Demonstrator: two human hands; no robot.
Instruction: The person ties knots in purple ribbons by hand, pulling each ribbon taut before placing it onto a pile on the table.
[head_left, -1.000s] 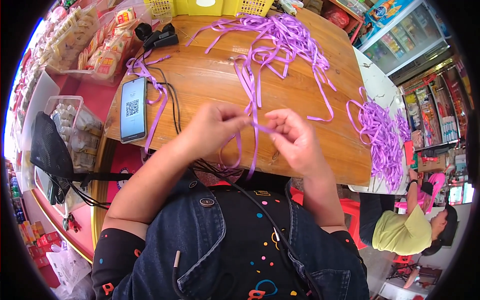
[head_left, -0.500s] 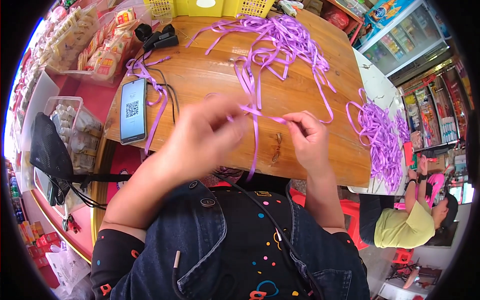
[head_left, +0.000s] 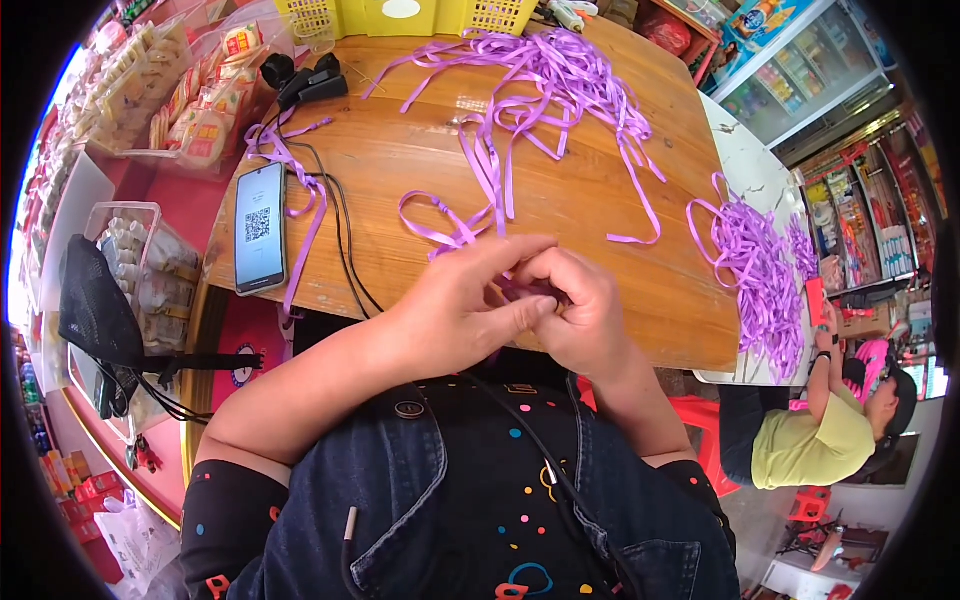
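My left hand (head_left: 475, 310) and my right hand (head_left: 582, 312) meet over the near edge of the wooden table. Both have their fingers closed on a narrow purple ribbon (head_left: 512, 290), of which only a bit shows between them. Exactly how the fingers grip it is hidden. Just beyond my hands lies a looped, knotted purple ribbon (head_left: 440, 208); whether it joins the held piece I cannot tell. Farther back a loose heap of purple ribbons (head_left: 570, 85) spreads over the table, with strands trailing toward me.
A phone (head_left: 260, 228) lies at the table's left, beside black cables (head_left: 338, 225) and more ribbon. At the back stands a yellow basket (head_left: 405, 15). Another ribbon pile (head_left: 752, 265) covers part of a white marbled table at right. A person in a yellow shirt (head_left: 815, 445) sits beyond.
My hands have come together and closer to my body; before, they were apart with ribbon stretched between them. The strand that hung over the near table edge no longer shows there.
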